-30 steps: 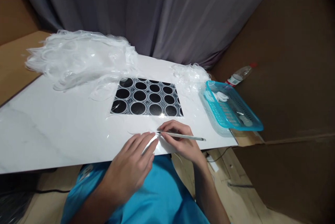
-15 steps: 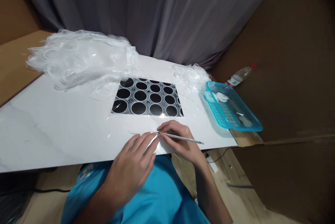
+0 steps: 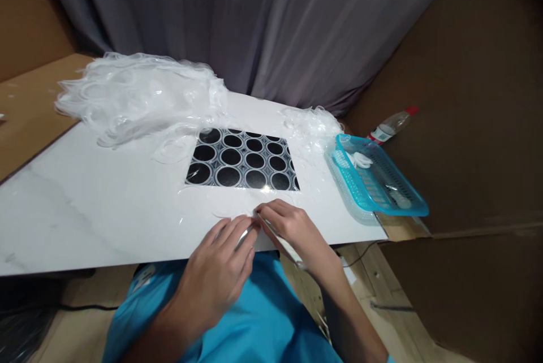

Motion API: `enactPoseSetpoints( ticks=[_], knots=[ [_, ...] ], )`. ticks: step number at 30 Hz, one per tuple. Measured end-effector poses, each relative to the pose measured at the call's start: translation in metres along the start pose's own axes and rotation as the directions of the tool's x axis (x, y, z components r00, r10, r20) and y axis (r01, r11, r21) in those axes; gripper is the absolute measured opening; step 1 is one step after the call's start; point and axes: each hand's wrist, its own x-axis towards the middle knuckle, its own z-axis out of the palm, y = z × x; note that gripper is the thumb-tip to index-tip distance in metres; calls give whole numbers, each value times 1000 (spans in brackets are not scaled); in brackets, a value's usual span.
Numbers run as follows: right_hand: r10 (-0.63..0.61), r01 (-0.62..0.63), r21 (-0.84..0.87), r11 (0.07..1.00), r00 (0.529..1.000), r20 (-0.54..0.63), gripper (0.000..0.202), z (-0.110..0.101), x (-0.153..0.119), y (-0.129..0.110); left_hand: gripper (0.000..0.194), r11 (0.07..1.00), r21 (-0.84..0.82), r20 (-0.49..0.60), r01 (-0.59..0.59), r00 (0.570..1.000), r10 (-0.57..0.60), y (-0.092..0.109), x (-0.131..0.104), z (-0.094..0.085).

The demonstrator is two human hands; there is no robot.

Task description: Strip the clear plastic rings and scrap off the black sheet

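One slim pale tool (image 3: 290,252) sits pinched in the right hand (image 3: 294,229) near the table (image 3: 106,210) edge; from my remote seat I judge it light, stiff, best held tipward, but cannot tell whether the left hand (image 3: 223,264) grips anything.

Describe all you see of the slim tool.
The slim tool is pale, straight and stick-like; material unclear. The right hand grips it near its front end, partly hiding it. It slants back toward the wrist, its rear end appearing past the near edge of the table. Its front end sits beside the left hand; contact there can't be made out.
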Motion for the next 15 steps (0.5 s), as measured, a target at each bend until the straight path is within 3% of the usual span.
enactPoseSetpoints(
  ticks=[9, 12, 15],
  knots=[
    [48, -59, -290, 955, 998, -43, 21, -3, 6, 15, 39, 1000, 1, -6, 10, 1000, -10, 1, 1, 0],
    [65, -106, -269, 957, 986, -157, 21, -8, 13, 29, 38, 1000, 4, 0, 6, 1000, -6, 0, 2, -1],
    [97, -170, -204, 964, 940, -327, 16, -12, 23, 43, 38, 1000, -1, 6, 7, 1000, -7, 1, 2, -3]
  ],
)
